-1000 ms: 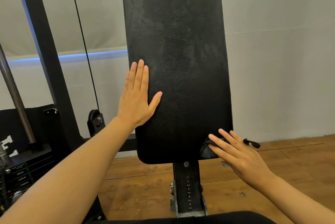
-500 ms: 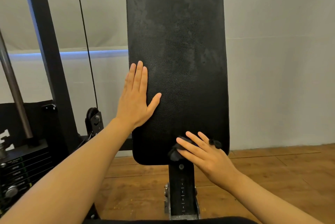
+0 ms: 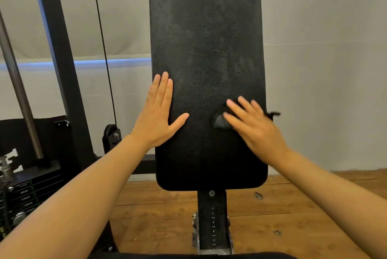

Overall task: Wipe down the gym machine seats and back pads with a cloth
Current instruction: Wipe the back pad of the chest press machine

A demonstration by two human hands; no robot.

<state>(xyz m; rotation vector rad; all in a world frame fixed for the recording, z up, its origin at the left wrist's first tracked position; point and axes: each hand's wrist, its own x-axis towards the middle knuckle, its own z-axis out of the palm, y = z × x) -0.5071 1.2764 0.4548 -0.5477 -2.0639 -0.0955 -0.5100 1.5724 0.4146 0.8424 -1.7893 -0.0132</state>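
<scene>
Mid-wipe: right hand point(image 3: 254, 124), fingers straight, presses cloth point(image 3: 219, 121) on lower right of pad point(image 3: 206, 49); left hand point(image 3: 158, 114) lies flat, bracing. Next, probably upward strokes over the smeared upper part.

I make out small white tick marks and tiny numerals running down the black adjustment post point(image 3: 212, 223), too small to read. Pale labels on the weight stack plates point(image 3: 25, 193) stay illegible too.
</scene>
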